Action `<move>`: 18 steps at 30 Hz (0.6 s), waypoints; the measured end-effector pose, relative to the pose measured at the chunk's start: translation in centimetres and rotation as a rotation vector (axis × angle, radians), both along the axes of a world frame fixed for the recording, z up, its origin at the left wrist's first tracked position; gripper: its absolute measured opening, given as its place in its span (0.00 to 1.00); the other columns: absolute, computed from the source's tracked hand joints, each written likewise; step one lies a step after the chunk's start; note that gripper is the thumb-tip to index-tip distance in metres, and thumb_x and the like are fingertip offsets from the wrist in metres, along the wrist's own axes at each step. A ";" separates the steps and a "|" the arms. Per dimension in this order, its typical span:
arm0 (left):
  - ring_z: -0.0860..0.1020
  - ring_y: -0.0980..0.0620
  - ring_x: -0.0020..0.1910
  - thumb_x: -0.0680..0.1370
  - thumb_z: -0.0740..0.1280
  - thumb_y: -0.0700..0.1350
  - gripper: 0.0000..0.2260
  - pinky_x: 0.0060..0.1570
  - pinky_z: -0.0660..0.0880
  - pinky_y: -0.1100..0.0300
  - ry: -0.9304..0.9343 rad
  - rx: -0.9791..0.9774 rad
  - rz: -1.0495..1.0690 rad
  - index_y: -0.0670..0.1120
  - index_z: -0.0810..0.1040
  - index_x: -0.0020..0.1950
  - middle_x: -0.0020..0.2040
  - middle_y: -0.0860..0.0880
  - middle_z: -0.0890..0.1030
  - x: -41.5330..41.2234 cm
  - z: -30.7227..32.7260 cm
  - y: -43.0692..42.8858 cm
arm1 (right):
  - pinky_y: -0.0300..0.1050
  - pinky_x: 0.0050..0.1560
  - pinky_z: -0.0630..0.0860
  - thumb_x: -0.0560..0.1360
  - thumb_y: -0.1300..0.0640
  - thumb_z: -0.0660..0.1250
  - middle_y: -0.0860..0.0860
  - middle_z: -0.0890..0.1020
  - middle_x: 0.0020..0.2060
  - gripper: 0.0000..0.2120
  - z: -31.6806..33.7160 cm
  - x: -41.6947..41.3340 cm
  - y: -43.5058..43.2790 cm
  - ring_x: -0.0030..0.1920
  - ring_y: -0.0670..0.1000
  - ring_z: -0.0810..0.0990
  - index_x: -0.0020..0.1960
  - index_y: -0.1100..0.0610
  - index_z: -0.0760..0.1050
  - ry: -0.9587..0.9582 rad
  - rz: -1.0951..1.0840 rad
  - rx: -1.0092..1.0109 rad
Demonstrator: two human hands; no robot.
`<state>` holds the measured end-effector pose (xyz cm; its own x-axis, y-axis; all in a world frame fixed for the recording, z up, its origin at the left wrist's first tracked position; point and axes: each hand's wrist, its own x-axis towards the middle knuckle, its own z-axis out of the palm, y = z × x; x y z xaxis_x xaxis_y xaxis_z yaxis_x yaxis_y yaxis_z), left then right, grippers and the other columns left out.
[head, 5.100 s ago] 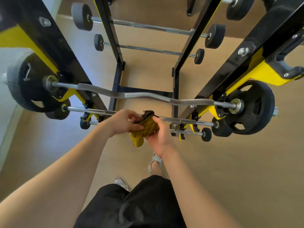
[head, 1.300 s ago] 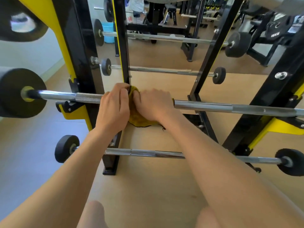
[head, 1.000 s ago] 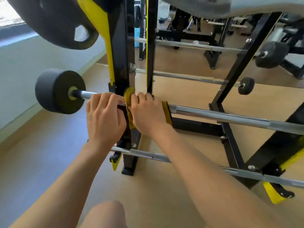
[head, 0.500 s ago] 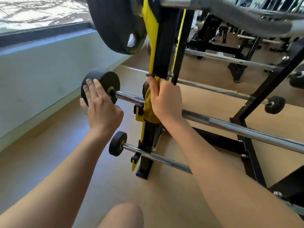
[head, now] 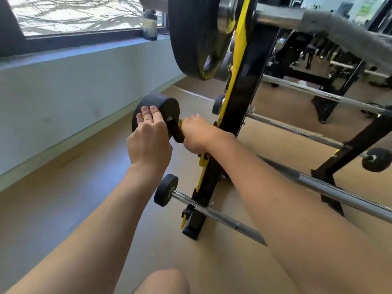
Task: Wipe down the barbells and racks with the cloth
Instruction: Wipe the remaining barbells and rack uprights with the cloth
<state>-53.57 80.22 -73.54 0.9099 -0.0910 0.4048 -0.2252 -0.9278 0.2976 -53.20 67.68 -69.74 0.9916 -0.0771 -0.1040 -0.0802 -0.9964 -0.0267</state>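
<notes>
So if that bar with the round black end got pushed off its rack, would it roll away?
Probably yes: its black end weight is round and the floor looks smooth, so it would likely roll. It is likely heavy too, being a long metal bar. It should stay stiff, since it spans the rack without sagging.

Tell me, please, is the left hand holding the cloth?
No, the right hand grips the cloth; the left hand rests on the end weight.
</notes>
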 end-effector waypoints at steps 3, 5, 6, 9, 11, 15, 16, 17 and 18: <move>0.65 0.36 0.80 0.80 0.65 0.32 0.32 0.65 0.77 0.41 -0.010 0.023 0.013 0.36 0.58 0.83 0.81 0.35 0.62 0.3 -0.6 -0.4 | 0.49 0.49 0.78 0.83 0.65 0.59 0.56 0.77 0.54 0.18 0.2 0.2 0.2 0.51 0.58 0.79 0.72 0.61 0.66 0.084 0.057 0.010; 0.67 0.34 0.78 0.78 0.66 0.29 0.33 0.61 0.79 0.39 -0.027 0.037 0.026 0.34 0.60 0.82 0.80 0.32 0.64 0.6 -1.2 -0.5 | 0.49 0.50 0.77 0.82 0.66 0.61 0.56 0.77 0.52 0.21 0.0 1.0 0.5 0.51 0.57 0.78 0.74 0.61 0.64 0.088 0.095 -0.011; 0.69 0.33 0.77 0.77 0.68 0.28 0.33 0.58 0.80 0.39 -0.037 0.057 0.031 0.33 0.61 0.81 0.78 0.31 0.66 0.8 -1.5 -0.6 | 0.49 0.49 0.75 0.82 0.66 0.61 0.55 0.77 0.52 0.20 -0.1 1.6 0.4 0.50 0.56 0.78 0.73 0.60 0.65 0.091 0.117 -0.002; 0.74 0.30 0.72 0.72 0.71 0.25 0.35 0.52 0.82 0.38 -0.055 0.118 0.042 0.30 0.65 0.78 0.74 0.28 0.70 1.1 -2.1 -0.9 | 0.50 0.50 0.76 0.86 0.56 0.59 0.54 0.81 0.52 0.08 0.2 3.2 -0.8 0.50 0.55 0.81 0.62 0.55 0.74 0.068 0.095 0.151; 0.75 0.28 0.70 0.71 0.72 0.24 0.35 0.52 0.82 0.37 -0.082 0.127 0.047 0.29 0.66 0.77 0.73 0.27 0.71 1.1 -2.3 -1.0 | 0.55 0.50 0.83 0.87 0.50 0.56 0.55 0.82 0.49 0.12 0.4 4.2 -1.5 0.47 0.55 0.85 0.59 0.56 0.75 0.067 0.013 0.324; 0.72 0.28 0.72 0.70 0.73 0.23 0.38 0.59 0.81 0.39 -0.077 0.138 0.028 0.29 0.62 0.79 0.74 0.26 0.69 1.0 -2.1 -1.1 | 0.56 0.49 0.86 0.83 0.61 0.63 0.59 0.82 0.53 0.13 -0.2 4.6 -0.3 0.47 0.59 0.86 0.67 0.60 0.73 -0.050 -0.123 0.299; 0.71 0.29 0.73 0.72 0.72 0.24 0.38 0.62 0.80 0.40 -0.078 0.152 0.030 0.29 0.61 0.79 0.74 0.26 0.68 1.0 -2.1 -1.1 | 0.55 0.53 0.83 0.82 0.62 0.64 0.59 0.81 0.57 0.17 -0.5 4.2 0.1 0.53 0.60 0.84 0.71 0.59 0.70 -0.067 -0.092 0.258; 0.70 0.29 0.74 0.73 0.72 0.24 0.37 0.65 0.78 0.41 -0.081 0.165 0.033 0.29 0.60 0.80 0.75 0.26 0.67 1.0 -2.0 -1.1 | 0.55 0.57 0.80 0.82 0.62 0.63 0.60 0.79 0.62 0.21 -0.7 3.5 0.3 0.59 0.60 0.81 0.74 0.58 0.67 -0.051 -0.047 0.254; 0.69 0.29 0.75 0.74 0.71 0.25 0.37 0.67 0.76 0.41 -0.077 0.172 0.033 0.29 0.59 0.80 0.76 0.26 0.66 0.8 -1.8 -1.1 | 0.56 0.63 0.77 0.82 0.63 0.61 0.60 0.76 0.69 0.24 -0.9 2.7 0.1 0.66 0.60 0.77 0.77 0.56 0.65 -0.023 0.011 0.277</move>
<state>-52.73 79.08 -75.38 0.8805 -0.1350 0.4544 -0.2095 -0.9707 0.1174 -50.54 67.76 -70.62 0.9945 -0.0383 -0.0974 -0.0660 -0.9518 -0.2996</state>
